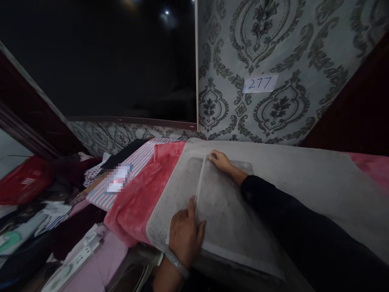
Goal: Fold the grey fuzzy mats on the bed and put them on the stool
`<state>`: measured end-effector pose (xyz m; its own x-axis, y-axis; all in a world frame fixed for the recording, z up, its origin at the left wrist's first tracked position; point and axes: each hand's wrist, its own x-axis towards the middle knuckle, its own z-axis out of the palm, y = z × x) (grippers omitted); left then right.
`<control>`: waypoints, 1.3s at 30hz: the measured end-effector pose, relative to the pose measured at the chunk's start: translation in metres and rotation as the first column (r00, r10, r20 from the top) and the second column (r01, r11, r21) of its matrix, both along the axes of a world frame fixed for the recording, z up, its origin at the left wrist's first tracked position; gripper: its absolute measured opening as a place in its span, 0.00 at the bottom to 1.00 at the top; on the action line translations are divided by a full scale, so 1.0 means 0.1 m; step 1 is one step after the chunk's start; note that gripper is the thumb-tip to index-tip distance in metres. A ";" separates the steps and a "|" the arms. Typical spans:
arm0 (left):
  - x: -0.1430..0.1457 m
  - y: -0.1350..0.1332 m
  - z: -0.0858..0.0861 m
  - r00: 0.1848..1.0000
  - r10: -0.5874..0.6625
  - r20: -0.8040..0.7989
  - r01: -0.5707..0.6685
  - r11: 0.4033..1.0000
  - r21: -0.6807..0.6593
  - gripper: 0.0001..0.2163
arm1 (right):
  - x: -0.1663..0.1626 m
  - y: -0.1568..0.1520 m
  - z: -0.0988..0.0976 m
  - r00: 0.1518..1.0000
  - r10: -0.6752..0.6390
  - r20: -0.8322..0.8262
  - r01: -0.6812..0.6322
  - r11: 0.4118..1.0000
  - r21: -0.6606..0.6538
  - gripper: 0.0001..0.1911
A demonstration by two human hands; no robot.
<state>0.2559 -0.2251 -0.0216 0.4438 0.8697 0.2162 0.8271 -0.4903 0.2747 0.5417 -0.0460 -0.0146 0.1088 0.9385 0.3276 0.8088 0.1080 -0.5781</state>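
The right hand (221, 161) is up at the far corner of the folded grey cloth (226, 202), thumb and fingertips closed in a tight pinch on its pale edging (199, 182). Now the left hand (185, 233), with a bangle (177, 263) at the wrist: it lies palm-down at the near end of that same edge, index finger stretched along it, thumb spread wide, gripping nothing that shows. And the cloth itself? It lies on the long grey cover (304, 170), right between the two hands, with its pale lower hem slanting away toward the dark sleeve (288, 219) of the right arm. Just left of the cover comes a coral-red plush blanket (136, 207), then a striped cloth (142, 156) with a pixelated object (118, 179) on top. Lower left, a white power strip (75, 263). Up on the wall, a dark television (121, 61), and to its right a paper marked "277" (260, 83).
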 end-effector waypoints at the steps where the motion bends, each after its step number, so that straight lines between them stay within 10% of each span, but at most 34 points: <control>1: 0.00 -0.01 0.01 1.000 -0.001 0.009 0.001 1.000 0.016 0.33 | 0.00 0.01 0.01 1.000 0.006 -0.005 -0.006 1.000 -0.004 0.09; 16: -0.09 -0.10 0.02 0.906 -0.194 0.376 0.209 0.978 0.000 0.31 | -0.04 0.13 0.12 0.994 0.097 -0.044 -0.097 0.995 -0.010 0.11; 25: -0.14 -0.06 0.42 0.984 -0.124 -0.129 0.103 0.982 -0.161 0.18 | -0.19 0.16 -0.08 0.992 0.122 0.019 -0.120 0.990 -0.073 0.10; 30: 0.17 0.11 0.72 0.935 -0.317 -0.160 0.302 0.947 -0.111 0.21 | 0.08 -0.05 0.14 0.983 0.179 0.049 -0.176 0.983 -0.052 0.22; 34: 0.60 0.29 0.64 0.812 -0.566 -0.144 0.552 0.824 -0.125 0.35 | 0.24 -0.40 0.16 0.917 0.287 0.276 -0.266 0.958 -0.112 0.27; 39: 0.80 0.46 0.30 0.787 -0.587 -0.187 0.553 0.807 -0.206 0.38 | 0.15 -0.65 0.02 0.847 0.350 0.401 -0.255 0.928 -0.271 0.30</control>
